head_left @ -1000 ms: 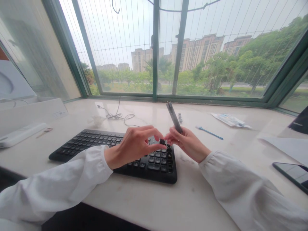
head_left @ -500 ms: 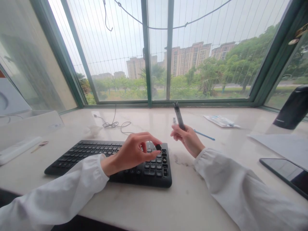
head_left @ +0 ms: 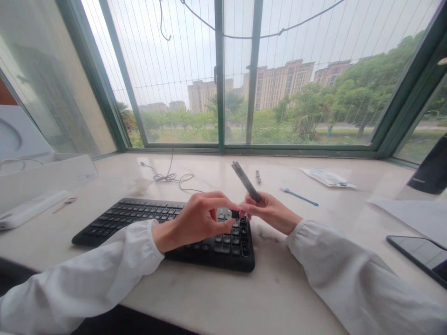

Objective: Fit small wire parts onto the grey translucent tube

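Observation:
My left hand [head_left: 200,218] pinches a small black keycap [head_left: 235,214] between thumb and forefinger, above the number pad of the black keyboard [head_left: 213,263]. My right hand [head_left: 268,210] is closed around a dark grey pen-like tool [head_left: 246,180], whose notched end points up and to the left. The right fingertips meet the keycap and the left fingers. Along the keyboard's right edge several sockets show without caps. The tool's lower end is hidden in my right hand.
Small keycaps [head_left: 258,177] lie behind my right hand, near a blue brush-like stick [head_left: 301,197] and a flat packet [head_left: 328,178]. A phone [head_left: 419,256] lies at right. A coiled cable [head_left: 167,177] is behind the keyboard; a white box [head_left: 70,174] stands left.
My right hand has come left to meet the keycap in my left hand, and the tool now leans further left. The keycaps behind it show more fully. The view has shifted slightly.

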`<state>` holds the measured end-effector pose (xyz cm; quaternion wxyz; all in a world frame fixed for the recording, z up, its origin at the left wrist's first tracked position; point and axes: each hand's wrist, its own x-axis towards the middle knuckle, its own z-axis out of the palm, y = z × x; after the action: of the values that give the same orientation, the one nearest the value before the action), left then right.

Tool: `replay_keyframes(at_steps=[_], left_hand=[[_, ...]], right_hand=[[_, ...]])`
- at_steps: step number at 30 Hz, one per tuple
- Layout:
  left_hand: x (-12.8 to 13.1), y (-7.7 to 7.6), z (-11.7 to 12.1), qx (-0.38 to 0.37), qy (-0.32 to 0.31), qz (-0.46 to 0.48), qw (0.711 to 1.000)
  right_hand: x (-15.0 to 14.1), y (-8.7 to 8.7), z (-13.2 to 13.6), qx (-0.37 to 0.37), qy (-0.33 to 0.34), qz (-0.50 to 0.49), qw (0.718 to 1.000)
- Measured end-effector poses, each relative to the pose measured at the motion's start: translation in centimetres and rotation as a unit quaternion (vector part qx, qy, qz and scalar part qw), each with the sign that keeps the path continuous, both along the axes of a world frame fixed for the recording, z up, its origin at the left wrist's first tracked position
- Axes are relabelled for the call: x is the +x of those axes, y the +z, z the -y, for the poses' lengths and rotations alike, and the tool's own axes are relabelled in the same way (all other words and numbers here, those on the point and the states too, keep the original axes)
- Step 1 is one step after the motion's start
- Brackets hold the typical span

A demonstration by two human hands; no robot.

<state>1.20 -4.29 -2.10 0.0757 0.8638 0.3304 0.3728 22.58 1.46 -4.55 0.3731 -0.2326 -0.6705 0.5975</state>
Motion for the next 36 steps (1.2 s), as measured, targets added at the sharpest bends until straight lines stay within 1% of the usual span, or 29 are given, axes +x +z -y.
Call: replay_keyframes(at_steps=[2, 5, 10, 13, 19, 22, 30, 36], left_hand=[[0.07, 0.02, 0.11, 0.005, 0.022, 0.0, 1.0], [0.19, 0.05, 0.22, 0.011, 0.044, 0.003, 0.999], [0.08, 0.01, 0.16, 0.037, 0.035, -0.028, 0.998], [-0.13, -0.13, 0.05, 0.053, 0.026, -0.031, 0.998], [-0.32, -0.37, -0.05, 0.054, 0.017, -0.033, 0.998], [-0.22, -0.45, 0.01, 0.058, 0.014, -0.045, 0.997], [-0.18, -0.58, 0.05, 0.06, 0.018, -0.056, 0.996], [-0.01, -0.3, 0.18, 0.052, 0.049, -0.054, 0.996]], right_hand=[[-0.11, -0.02, 0.29, -0.013, 0.029, 0.006, 0.999], [-0.23, -0.02, 0.56, -0.036, 0.043, 0.002, 0.998], [-0.39, -0.18, 0.56, -0.058, 0.033, -0.012, 0.998], [-0.41, -0.33, 0.5, -0.075, 0.03, -0.032, 0.996], [-0.4, -0.38, 0.4, -0.095, 0.047, -0.044, 0.993], [-0.45, -0.3, 0.34, -0.096, 0.041, -0.041, 0.994], [-0.51, -0.19, 0.44, -0.072, 0.036, -0.022, 0.996], [-0.44, -0.1, 0.44, -0.074, 0.029, -0.015, 0.997]])
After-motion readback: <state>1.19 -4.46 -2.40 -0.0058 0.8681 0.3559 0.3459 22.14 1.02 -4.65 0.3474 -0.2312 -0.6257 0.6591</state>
